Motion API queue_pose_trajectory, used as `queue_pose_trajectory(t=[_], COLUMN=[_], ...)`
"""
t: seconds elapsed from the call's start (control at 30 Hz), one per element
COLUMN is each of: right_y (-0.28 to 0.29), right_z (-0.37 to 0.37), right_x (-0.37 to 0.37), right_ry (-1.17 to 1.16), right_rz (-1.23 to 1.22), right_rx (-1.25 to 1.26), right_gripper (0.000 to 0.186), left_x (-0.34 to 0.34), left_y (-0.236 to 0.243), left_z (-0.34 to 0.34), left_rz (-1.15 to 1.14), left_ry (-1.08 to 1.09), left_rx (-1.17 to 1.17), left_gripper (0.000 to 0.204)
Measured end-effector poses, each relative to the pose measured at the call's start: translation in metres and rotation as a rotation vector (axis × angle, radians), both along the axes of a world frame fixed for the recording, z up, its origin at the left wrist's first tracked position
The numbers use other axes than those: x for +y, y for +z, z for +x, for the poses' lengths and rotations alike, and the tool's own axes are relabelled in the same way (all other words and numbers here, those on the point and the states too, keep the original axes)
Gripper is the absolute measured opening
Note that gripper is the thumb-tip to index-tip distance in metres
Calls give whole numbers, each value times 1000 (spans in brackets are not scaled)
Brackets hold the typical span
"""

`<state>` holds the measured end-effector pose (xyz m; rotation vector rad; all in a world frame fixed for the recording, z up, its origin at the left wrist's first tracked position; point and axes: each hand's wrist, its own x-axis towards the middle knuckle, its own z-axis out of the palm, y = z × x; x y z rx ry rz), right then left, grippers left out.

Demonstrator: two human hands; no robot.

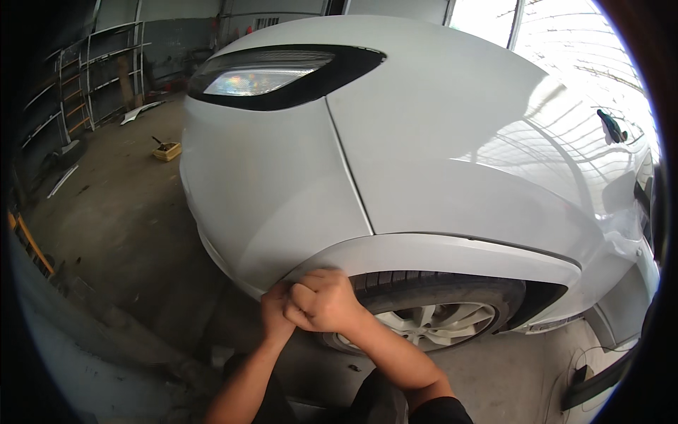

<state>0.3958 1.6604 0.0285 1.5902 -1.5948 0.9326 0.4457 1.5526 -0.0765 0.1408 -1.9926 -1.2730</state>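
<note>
Both of my hands are together at the front lower end of the white wheel arch trim (424,251) on a white car. My right hand (326,299) is closed, its fingers curled in against the trim's edge. Close beside it on the left, my left hand (275,314) is also closed and partly covered by the right one. What the fingers grip is hidden. Just right of my hands stands the front tire (466,286) with its silver spoked wheel (431,321). Above them is the bumper (272,184), and a seam runs between it and the fender (438,191).
The headlight (265,79) sits at the upper left of the car. A yellow box (167,151) with things in it rests on the floor at left, before a metal rack (88,78). A dark object with a cable (597,381) lies at the lower right.
</note>
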Motion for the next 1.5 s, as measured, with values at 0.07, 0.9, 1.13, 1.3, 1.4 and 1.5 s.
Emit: queue_pose_trajectory(t=[0.07,0.9,1.13,1.3,1.4,1.5], right_y=[4,-107,-124,-127,-132,-137], right_z=[1,70,-15,-11,-9,-11], right_x=[-2,-18,-46,-50,-53,-50], right_ry=[-24,446,126,6,11,-31], right_rz=[2,685,800,789,745,770], right_rx=[33,-27,104,142,115,137], right_gripper=[26,19,18,19,21,20], left_x=[-3,-24,-46,-42,-34,-32], left_y=[-11,-116,-122,-149,-168,-164], left_z=[-2,-11,-10,1,8,3], left_rz=[2,386,349,392,481,446], left_ry=[22,-58,36,99,118,134], left_rx=[-1,-128,-261,-298,-192,-196], left_gripper=[17,24,37,30,30,33])
